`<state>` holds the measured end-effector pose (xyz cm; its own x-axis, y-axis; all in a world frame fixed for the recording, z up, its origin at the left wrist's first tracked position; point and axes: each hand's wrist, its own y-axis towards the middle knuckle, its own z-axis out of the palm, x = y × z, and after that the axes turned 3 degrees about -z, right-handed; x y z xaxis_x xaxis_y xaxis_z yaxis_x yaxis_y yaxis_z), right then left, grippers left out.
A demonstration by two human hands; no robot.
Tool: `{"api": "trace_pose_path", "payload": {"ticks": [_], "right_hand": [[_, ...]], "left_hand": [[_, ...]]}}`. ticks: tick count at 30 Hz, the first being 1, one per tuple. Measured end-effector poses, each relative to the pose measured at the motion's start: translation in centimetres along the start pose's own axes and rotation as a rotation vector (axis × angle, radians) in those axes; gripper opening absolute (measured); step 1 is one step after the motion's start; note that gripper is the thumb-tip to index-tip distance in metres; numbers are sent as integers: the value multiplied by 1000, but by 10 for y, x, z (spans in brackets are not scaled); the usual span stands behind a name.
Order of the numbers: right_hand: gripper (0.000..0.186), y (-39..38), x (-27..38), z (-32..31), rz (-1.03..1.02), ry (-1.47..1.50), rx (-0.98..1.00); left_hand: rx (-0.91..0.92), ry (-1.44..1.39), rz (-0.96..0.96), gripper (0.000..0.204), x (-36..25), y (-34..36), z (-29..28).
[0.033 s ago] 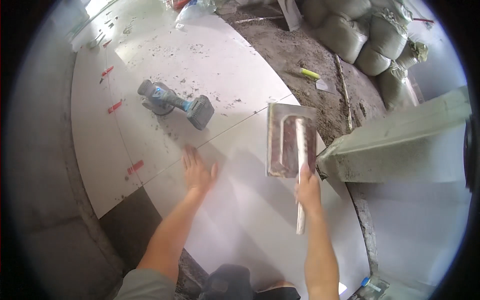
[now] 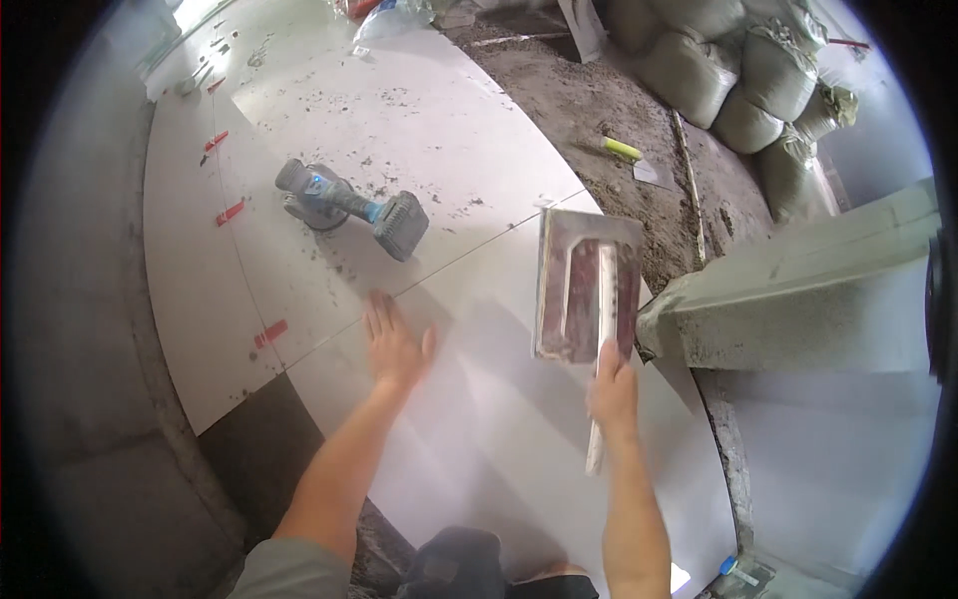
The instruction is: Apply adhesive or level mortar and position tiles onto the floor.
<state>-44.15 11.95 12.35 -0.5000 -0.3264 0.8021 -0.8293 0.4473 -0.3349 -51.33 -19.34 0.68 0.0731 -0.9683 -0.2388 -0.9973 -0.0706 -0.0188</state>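
Note:
My left hand (image 2: 395,344) lies flat on a large pale tile (image 2: 469,419), fingers spread, near the joint with the tile beyond it. In my right hand (image 2: 613,394) is the long whitish handle of a rectangular flat trowel (image 2: 574,299), closed within my fingers. Its plate has a reddish-brown middle and a grey rim; the handle runs along it and sticks out below my fist. The trowel is over the tile's right side; I cannot tell if it touches. Past my left hand, a grey and blue cordless tile vibrator (image 2: 344,205) with a round base rests on the farther tile.
Red tile wedges (image 2: 270,333) line the left joint. A yellow-handled pointing trowel (image 2: 624,150) lies on rough mortar (image 2: 559,95) beyond the right edge. Stuffed sacks (image 2: 689,75) are piled at far right. A concrete ledge (image 2: 798,299) juts in from the right.
The trowel and my right hand have shifted slightly right and nearer to me, the handle tilting a little. My left hand stays put.

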Motion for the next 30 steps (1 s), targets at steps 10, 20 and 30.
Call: {"api": "trace_pose_path", "payload": {"ticks": [10,20,30], "right_hand": [[60,-4,-51,16,80,-94,140],[54,299,38,39,-744,-886,19],[64,308,26,56,-567,-947,229]], "left_hand": [[127,-26,-28,95,-17,6,0],[178,-31,-52,95,-30,14,1],[197,-23,-67,98,-13,11,-1]]}}
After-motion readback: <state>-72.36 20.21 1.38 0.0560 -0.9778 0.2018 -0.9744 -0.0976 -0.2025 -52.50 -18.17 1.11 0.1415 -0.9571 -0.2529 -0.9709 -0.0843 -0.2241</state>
